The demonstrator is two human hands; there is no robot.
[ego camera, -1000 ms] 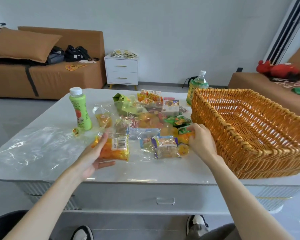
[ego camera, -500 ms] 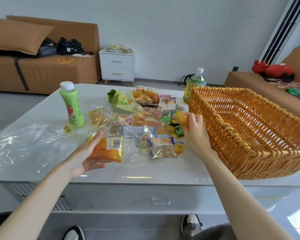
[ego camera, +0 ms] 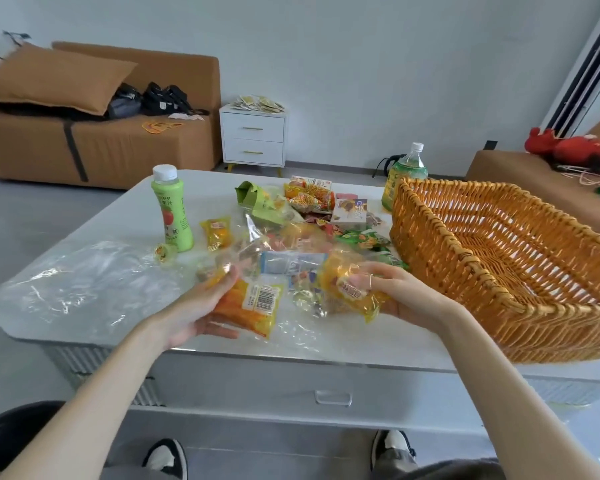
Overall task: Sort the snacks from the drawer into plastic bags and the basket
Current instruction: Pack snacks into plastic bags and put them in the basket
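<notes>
My left hand (ego camera: 194,308) grips an orange snack packet with a barcode label (ego camera: 253,306), lifted just above the table's near side. My right hand (ego camera: 400,294) grips a yellow-orange snack packet (ego camera: 343,284) right beside it. A heap of mixed snack packets (ego camera: 312,220) lies in the middle of the white table (ego camera: 361,351). A clear plastic bag (ego camera: 84,289) lies flat at the left. The empty woven orange basket (ego camera: 499,271) stands at the right, its near left corner close to my right hand.
A green juice bottle (ego camera: 172,209) stands left of the heap, a small yellow packet (ego camera: 217,233) next to it. A large green tea bottle (ego camera: 404,174) stands behind the basket. The table's drawer with a handle (ego camera: 333,398) faces me, shut. Sofas and a white nightstand (ego camera: 253,136) stand behind.
My right hand has lifted a yellow-orange packet from the heap beside the basket and brought it left and nearer, next to the barcode packet. My left hand has raised its packet slightly.
</notes>
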